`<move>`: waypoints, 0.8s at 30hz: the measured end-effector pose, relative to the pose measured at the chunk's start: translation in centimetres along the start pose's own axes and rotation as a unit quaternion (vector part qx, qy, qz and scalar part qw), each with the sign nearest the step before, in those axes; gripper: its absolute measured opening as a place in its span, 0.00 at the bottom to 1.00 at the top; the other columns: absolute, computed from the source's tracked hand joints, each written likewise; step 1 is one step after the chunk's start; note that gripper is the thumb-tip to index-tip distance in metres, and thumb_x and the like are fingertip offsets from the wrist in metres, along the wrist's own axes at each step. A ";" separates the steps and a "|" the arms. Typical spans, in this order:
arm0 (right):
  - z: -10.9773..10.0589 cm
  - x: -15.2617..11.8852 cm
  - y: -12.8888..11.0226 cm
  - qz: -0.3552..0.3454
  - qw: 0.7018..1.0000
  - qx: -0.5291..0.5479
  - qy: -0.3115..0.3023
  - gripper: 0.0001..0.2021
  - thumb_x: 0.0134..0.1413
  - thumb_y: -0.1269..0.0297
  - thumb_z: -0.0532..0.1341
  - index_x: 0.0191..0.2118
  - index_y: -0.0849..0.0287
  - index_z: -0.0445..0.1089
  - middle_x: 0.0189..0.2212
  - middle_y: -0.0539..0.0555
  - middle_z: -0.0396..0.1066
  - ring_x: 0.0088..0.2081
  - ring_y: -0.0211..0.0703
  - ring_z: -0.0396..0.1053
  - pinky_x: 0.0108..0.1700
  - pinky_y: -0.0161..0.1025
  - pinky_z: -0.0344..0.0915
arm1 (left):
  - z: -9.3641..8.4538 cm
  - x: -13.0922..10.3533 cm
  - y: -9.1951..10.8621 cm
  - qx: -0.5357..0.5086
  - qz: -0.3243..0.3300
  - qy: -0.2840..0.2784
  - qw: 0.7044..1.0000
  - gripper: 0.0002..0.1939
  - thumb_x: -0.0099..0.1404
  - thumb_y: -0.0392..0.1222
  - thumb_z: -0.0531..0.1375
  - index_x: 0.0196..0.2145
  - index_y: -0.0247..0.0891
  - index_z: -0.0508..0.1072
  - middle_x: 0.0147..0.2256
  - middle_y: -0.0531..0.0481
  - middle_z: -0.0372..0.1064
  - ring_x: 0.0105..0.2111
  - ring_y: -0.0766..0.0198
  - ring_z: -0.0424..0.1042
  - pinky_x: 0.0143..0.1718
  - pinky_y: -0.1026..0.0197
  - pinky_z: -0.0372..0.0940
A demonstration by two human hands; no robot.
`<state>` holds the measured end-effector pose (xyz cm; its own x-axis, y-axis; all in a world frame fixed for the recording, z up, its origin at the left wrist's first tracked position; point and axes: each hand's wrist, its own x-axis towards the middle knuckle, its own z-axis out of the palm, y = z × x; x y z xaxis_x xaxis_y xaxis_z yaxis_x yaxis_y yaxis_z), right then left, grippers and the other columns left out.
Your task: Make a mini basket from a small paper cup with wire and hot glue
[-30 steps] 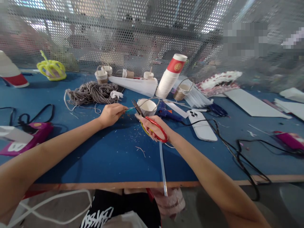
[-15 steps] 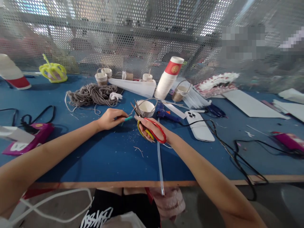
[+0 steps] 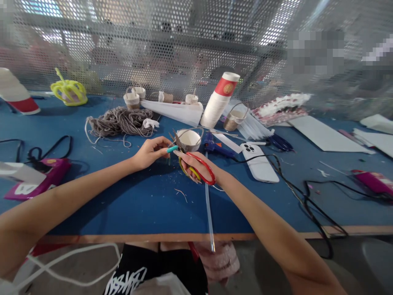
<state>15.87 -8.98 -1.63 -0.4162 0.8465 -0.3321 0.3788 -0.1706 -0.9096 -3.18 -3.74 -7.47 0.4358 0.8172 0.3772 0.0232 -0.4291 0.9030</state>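
Observation:
My right hand (image 3: 196, 166) grips a pair of scissors (image 3: 209, 175) with red and yellow handles, blades parted and pointing up and to the left. Close to the blades, my left hand (image 3: 151, 153) has its fingers drawn together. A turquoise piece (image 3: 172, 149) covers or lies along its thumb tip; what the fingers pinch is too small to make out. Just behind the scissors stands a small white-lined cup (image 3: 189, 140) with a thin twine-like handle. A blue glue gun (image 3: 216, 146) lies right of the cup, with a clear glue stick (image 3: 209, 217) stretching toward the table edge.
Grey yarn (image 3: 119, 121) lies heaped at the back left. Stacked paper cups (image 3: 216, 104) lean near a small basket (image 3: 235, 119). A white phone (image 3: 260, 163) and black cables (image 3: 294, 190) occupy the right. Fibre scraps (image 3: 181, 193) dot the blue table (image 3: 129, 209).
My left hand has moved right and slightly up, bringing the turquoise piece up against the scissors. My right hand stays nearly in place, still holding the scissors.

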 end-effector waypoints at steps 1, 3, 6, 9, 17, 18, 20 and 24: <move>0.0 0.0 0.0 0.001 1.000 -0.001 0.004 0.19 0.59 0.55 0.51 0.19 0.58 0.56 0.12 0.46 0.56 0.12 0.28 0.53 0.13 0.28 0.53 | 0.1 0.0 0.1 -0.010 -0.002 0.003 1.000 0.20 0.56 0.56 0.61 0.34 0.34 0.69 0.23 0.53 0.70 0.22 0.71 0.69 0.25 0.69 0.67; -0.1 0.1 0.3 0.005 1.000 0.000 0.000 0.19 0.59 0.56 0.50 0.20 0.59 0.57 0.12 0.46 0.56 0.12 0.29 0.53 0.14 0.29 0.54 | 0.3 0.1 0.3 -0.016 -0.004 0.011 1.000 0.21 0.54 0.57 0.62 0.32 0.34 0.69 0.22 0.53 0.70 0.22 0.72 0.69 0.25 0.69 0.67; -0.4 0.5 0.9 0.003 1.000 0.011 -0.014 0.19 0.59 0.55 0.50 0.20 0.59 0.58 0.14 0.47 0.57 0.14 0.29 0.54 0.15 0.29 0.54 | 0.5 0.0 0.7 0.001 0.005 0.018 1.000 0.21 0.54 0.57 0.62 0.28 0.34 0.69 0.20 0.54 0.68 0.20 0.73 0.68 0.23 0.70 0.66; -0.6 0.7 1.3 0.000 0.999 0.029 -0.018 0.20 0.59 0.54 0.49 0.20 0.59 0.58 0.14 0.47 0.57 0.13 0.29 0.54 0.15 0.29 0.54 | 0.5 -0.1 0.9 0.023 0.035 0.024 0.999 0.19 0.58 0.56 0.60 0.25 0.34 0.68 0.18 0.54 0.67 0.19 0.73 0.67 0.22 0.70 0.65; -0.5 0.7 0.9 -0.003 0.999 0.028 -0.022 0.22 0.52 0.45 0.55 0.19 0.58 0.56 0.12 0.45 0.55 0.12 0.28 0.52 0.13 0.28 0.51 | 0.5 -0.6 0.5 0.071 0.110 0.073 0.989 0.20 0.66 0.52 0.51 0.25 0.35 0.66 0.17 0.55 0.64 0.17 0.74 0.62 0.19 0.71 0.61; -0.5 0.7 1.0 -0.002 0.999 0.033 -0.024 0.23 0.53 0.45 0.54 0.19 0.58 0.56 0.12 0.46 0.55 0.12 0.28 0.51 0.13 0.28 0.51 | 0.6 -0.7 0.5 0.076 0.118 0.080 0.987 0.19 0.67 0.52 0.51 0.25 0.35 0.65 0.17 0.56 0.63 0.17 0.74 0.62 0.19 0.70 0.60; -0.5 0.7 1.1 0.001 0.999 0.043 -0.029 0.22 0.55 0.46 0.53 0.20 0.58 0.56 0.12 0.46 0.55 0.13 0.28 0.51 0.14 0.28 0.51 | 0.6 -0.9 0.4 0.092 0.138 0.098 0.981 0.19 0.68 0.51 0.49 0.25 0.36 0.64 0.18 0.56 0.61 0.18 0.74 0.60 0.20 0.70 0.58; -0.6 0.7 1.2 -0.002 0.999 0.032 -0.032 0.21 0.57 0.48 0.51 0.20 0.58 0.56 0.14 0.47 0.56 0.14 0.29 0.52 0.15 0.31 0.51 | 0.5 -1.0 0.5 0.120 0.200 0.122 0.965 0.20 0.69 0.51 0.46 0.25 0.37 0.62 0.21 0.55 0.57 0.20 0.72 0.56 0.22 0.66 0.55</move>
<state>16.50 -8.34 -2.77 -0.4713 0.8132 -0.3414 0.3245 -0.2000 -0.9245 -3.16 -4.97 -7.52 0.2281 0.6216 0.7494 0.1169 -0.7816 0.6127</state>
